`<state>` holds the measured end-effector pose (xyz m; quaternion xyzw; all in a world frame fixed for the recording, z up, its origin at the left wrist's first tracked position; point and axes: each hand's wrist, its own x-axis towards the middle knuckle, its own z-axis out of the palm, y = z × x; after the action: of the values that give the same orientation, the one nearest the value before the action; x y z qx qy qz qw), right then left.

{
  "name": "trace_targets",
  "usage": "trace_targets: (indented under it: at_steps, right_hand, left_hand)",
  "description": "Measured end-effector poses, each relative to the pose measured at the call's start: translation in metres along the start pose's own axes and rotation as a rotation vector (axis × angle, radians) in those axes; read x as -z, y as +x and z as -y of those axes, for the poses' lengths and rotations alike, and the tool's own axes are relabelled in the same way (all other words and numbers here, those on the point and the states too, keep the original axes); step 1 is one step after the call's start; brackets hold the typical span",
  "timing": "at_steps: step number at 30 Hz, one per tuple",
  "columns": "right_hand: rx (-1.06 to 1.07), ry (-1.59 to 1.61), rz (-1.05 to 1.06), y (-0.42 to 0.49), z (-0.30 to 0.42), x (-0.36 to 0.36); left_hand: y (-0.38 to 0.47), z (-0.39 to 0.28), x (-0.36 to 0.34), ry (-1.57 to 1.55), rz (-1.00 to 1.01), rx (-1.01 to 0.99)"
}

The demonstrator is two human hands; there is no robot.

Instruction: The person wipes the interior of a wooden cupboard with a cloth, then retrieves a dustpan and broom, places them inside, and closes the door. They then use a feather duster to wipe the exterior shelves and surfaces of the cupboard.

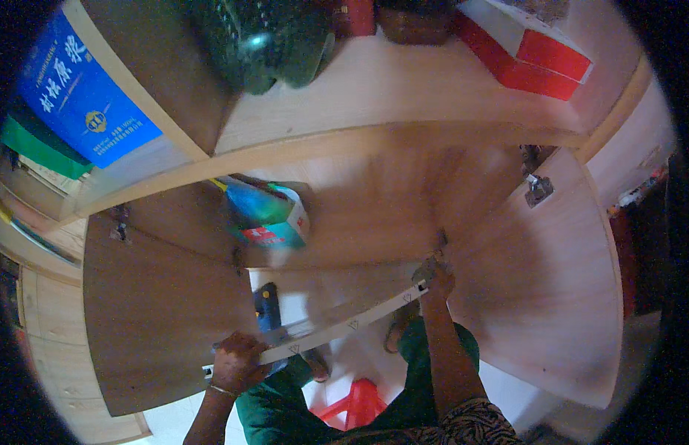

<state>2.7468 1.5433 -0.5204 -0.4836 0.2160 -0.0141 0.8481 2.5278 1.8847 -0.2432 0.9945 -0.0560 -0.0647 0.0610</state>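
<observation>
My left hand (238,361) is closed around a long pale strip (352,324) near its left end. The strip slants up to the right between the two open cabinet doors, and dark triangular marks are printed along it. Its left tip sticks out past my fingers. At the strip's upper right end is my right hand (443,278), blurred, with a small dark grey thing (426,268) beside its fingers. Whether that hand grips the strip or the grey thing cannot be made out. My legs in green trousers (277,400) lie below the strip.
The left wooden door (155,311) and right door (539,289) flank my arms. A teal and white box (277,231) is inside the cabinet. Above, the shelf (350,94) bears a dark green object (261,50) and a red and white box (544,55). A red stool (362,403) shows below.
</observation>
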Motion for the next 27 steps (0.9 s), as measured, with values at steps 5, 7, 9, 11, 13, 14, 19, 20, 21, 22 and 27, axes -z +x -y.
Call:
trace_targets:
  at_steps: [5,7,9,11,13,14,19,20,21,22,27]
  right_hand:
    - [0.028,-0.078,-0.090,-0.006,0.000,-0.008]
    - [0.279,-0.369,0.076,0.029,-0.037,0.046]
    - [0.321,-0.392,0.108,0.060,-0.042,0.077]
    - [0.251,-0.282,0.075,0.080,-0.031,0.097]
    - [0.185,-0.170,0.041,0.085,-0.018,0.101]
    - [0.147,-0.231,0.004,0.075,-0.010,0.073]
    - [0.212,-0.281,0.075,0.015,0.030,-0.018]
    - [0.146,-0.057,0.279,0.012,0.033,-0.016]
    - [0.074,0.170,0.475,0.014,0.036,-0.009]
    - [0.016,0.198,0.575,0.012,0.037,-0.003]
    - [0.056,-0.346,0.445,-0.032,0.042,-0.016]
  left_hand:
    - [0.007,0.004,-0.037,-0.086,0.034,0.035]
    - [0.019,0.009,-0.049,-0.125,0.024,-0.007]
    - [0.026,0.014,-0.060,-0.083,0.005,-0.038]
    - [0.024,0.020,-0.073,-0.121,-0.031,-0.032]
    - [0.028,0.024,-0.077,-0.129,-0.070,-0.053]
    - [0.020,0.030,-0.086,-0.158,-0.098,-0.039]
    - [0.003,0.041,-0.093,-0.117,-0.044,0.025]
    - [0.000,0.045,-0.100,-0.107,-0.050,0.030]
    - [-0.004,0.048,-0.110,-0.098,-0.055,0.034]
    - [-0.010,0.050,-0.122,-0.118,-0.097,0.055]
    - [-0.035,0.063,-0.172,-0.108,-0.098,0.100]
